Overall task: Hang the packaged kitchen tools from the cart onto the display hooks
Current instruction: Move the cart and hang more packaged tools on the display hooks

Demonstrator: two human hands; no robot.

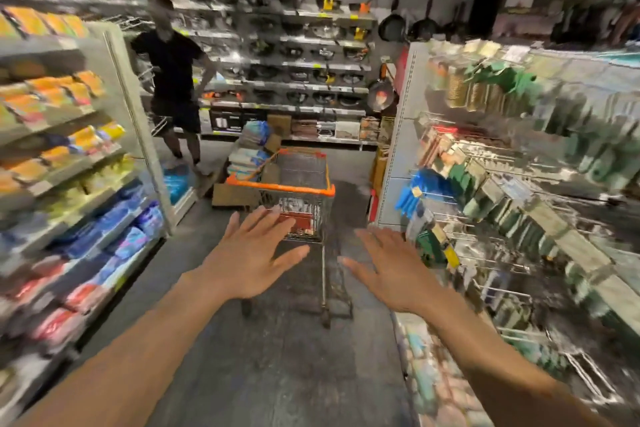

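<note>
Two hands out front, both empty, fingers spread: left hand (252, 253) and right hand (391, 270) reach toward the one orange-trimmed wire shopping cart (280, 188) mid-aisle. Red packaged kitchen tools (299, 222) lie in its basket, too blurred to count. Best play, I'd say: step close, take one pack by its card, then turn right to the chrome display hooks (502, 292).

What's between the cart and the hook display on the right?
Head view: only bare dark floor; the cart and hook display stand apart.
</note>
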